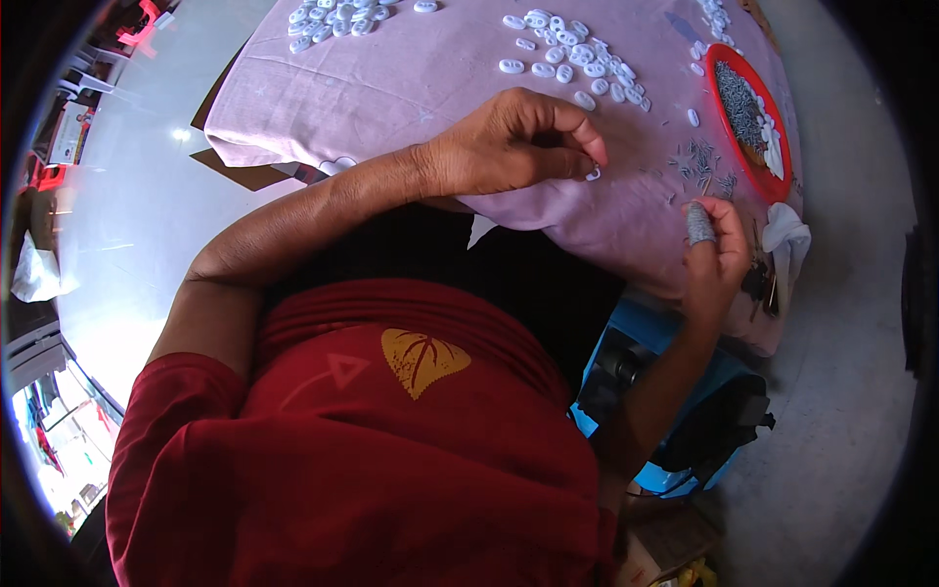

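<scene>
My left hand (pixel 514 142) rests on the pink cloth (pixel 391 78) that covers the table, its fingertips pinched on a small white plastic piece (pixel 593 174). My right hand (pixel 717 249) hovers at the table's near right edge, fingers curled. A grey wrap covers one fingertip (pixel 699 223), and I cannot tell whether it holds anything. A scatter of small grey metal pins (pixel 699 166) lies on the cloth between the two hands.
Several white oval plastic pieces (pixel 577 54) lie in a loose pile beyond my left hand, and another pile (pixel 333 15) sits at the far left. A red dish (pixel 763 176) with grey pins stands at the right. A blue stool or machine (pixel 626 333) is below the table.
</scene>
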